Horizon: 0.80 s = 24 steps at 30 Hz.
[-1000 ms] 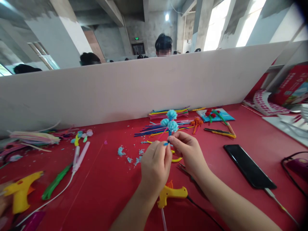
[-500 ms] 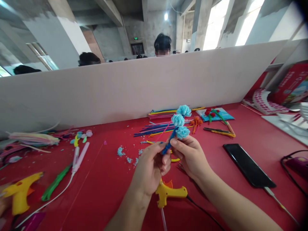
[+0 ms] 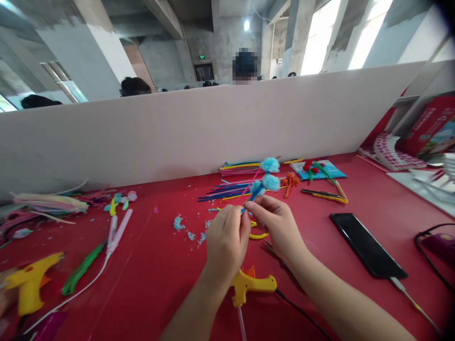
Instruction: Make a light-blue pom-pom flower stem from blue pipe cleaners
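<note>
Both my hands meet over the red table around a pipe-cleaner flower stem (image 3: 256,195), dark blue with light blue fluffy blooms (image 3: 270,183) at its upper end. My left hand (image 3: 227,237) is closed around the lower stem, which its fingers mostly hide. With thumb and fingertips, my right hand (image 3: 275,220) pinches the stem just below the blooms. Under my wrists lies a yellow glue gun (image 3: 252,284) with a clear glue stick poking out. Close by my right hand are yellow-handled scissors or a similar tool (image 3: 259,235), partly covered.
Pipe cleaners (image 3: 227,192) lie behind my hands, with blue fluff scraps (image 3: 178,223) to their left. A phone (image 3: 366,244) on a cable is at right. On the left are a green-handled tool (image 3: 83,269) and another person's hand at a second glue gun (image 3: 33,279). A white partition (image 3: 177,132) stands behind.
The flower stem has turned and its blooms have shifted, with one now lower and left. My left hand has rolled over so its back shows, covering the lower stem.
</note>
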Motion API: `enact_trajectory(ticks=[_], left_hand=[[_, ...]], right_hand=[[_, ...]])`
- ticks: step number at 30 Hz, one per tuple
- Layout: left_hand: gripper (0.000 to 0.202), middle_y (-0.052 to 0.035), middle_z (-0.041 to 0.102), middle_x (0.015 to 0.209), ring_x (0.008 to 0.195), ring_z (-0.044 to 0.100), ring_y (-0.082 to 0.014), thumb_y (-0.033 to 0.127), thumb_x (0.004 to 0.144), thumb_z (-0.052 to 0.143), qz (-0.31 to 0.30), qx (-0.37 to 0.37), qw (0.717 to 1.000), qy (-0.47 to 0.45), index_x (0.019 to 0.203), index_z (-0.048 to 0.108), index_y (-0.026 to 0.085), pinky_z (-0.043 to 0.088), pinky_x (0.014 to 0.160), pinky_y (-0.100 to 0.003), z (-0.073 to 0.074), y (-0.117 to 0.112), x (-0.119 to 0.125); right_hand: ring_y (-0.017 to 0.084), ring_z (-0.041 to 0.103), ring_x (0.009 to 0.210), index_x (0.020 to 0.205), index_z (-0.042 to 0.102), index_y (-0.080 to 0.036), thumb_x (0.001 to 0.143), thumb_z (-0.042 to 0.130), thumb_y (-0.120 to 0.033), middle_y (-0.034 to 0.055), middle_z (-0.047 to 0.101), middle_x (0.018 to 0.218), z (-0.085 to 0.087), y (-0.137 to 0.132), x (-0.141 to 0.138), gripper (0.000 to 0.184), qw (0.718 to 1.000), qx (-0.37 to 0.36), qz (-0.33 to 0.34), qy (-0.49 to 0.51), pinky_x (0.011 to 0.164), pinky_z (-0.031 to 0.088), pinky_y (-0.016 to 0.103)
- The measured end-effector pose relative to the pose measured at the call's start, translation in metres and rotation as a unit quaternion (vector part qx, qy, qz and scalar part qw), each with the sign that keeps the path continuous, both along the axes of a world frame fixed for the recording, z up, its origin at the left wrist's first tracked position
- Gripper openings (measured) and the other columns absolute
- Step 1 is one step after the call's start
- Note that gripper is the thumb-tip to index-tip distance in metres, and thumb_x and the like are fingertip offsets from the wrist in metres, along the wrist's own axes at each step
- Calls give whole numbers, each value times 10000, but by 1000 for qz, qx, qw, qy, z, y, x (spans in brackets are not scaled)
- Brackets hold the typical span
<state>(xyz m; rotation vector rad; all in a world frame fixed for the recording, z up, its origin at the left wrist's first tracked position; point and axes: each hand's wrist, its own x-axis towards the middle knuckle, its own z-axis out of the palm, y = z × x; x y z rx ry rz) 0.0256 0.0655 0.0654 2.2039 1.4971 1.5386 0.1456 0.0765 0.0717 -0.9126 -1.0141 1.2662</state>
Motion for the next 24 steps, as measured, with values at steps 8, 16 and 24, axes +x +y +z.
enact_trajectory(ticks=[8, 16, 24], left_hand=[[177, 21, 522, 566, 531, 484, -110, 255, 848, 496, -128, -209, 934, -259, 698, 565, 192, 398, 531, -218, 15, -8, 2], [225, 32, 452, 480, 383, 382, -40, 279, 800, 553, -297, -459, 631, -550, 664, 600, 106, 303, 356, -141, 28, -5, 2], [168, 50, 376, 491, 383, 319, -19, 183, 798, 508, -356, -531, 456, -619, 657, 543, 97, 245, 325, -100, 31, -5, -2]], right_hand=[[65, 283, 453, 573, 561, -167, 713, 700, -366, -65, 386, 474, -1, -4, 0, 281, 999, 13, 5, 50, 440, 218, 230], [47, 255, 421, 622, 587, -164, 752, 681, -329, -53, 455, 491, 4, -2, 6, 230, 990, 4, 98, 100, 415, 187, 207], [43, 296, 421, 689, 645, -153, 757, 670, -321, -9, 567, 584, 4, -2, 11, 183, 982, -4, 157, 107, 411, 215, 195]])
